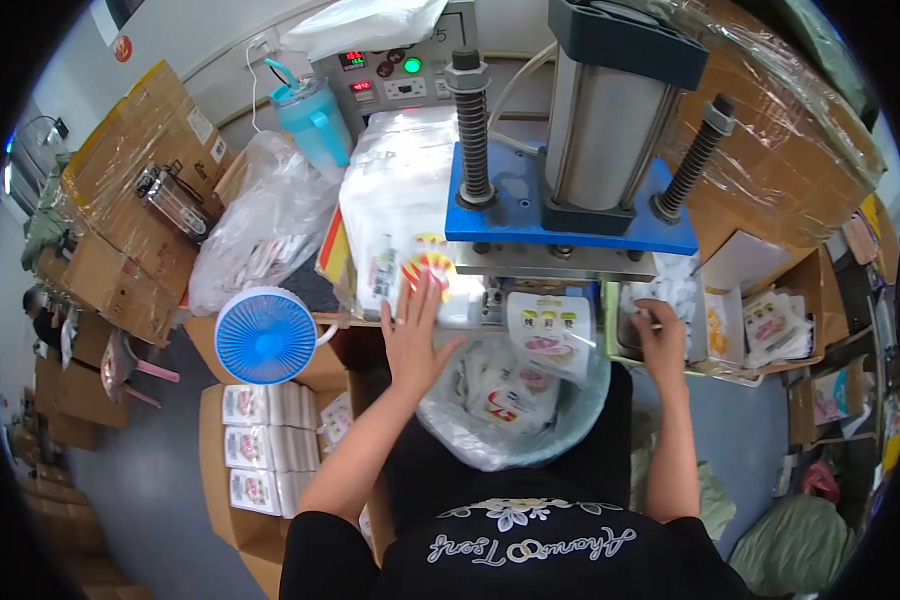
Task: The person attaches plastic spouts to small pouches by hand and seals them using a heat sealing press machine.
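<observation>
My left hand (414, 338) lies with spread fingers on the lower end of a stack of printed plastic bags (395, 200), over a red and yellow print. My right hand (662, 337) reaches into a green-rimmed tray (611, 320) of small white pieces (673, 292); its fingers are bent together, and what they hold is too small to name. Between the hands, a printed bag (551, 333) hangs at the front of a press with a blue plate (570, 215). Beneath it, a bin lined with clear plastic (490, 448) holds more printed bags (513, 398).
A blue fan (267, 336) stands left of my left hand. Below it is a carton (213, 450) with packed white bundles (253, 447). A turquoise cup (313, 122) stands behind. Right of the tray, a box (818, 300) holds printed packets (773, 328).
</observation>
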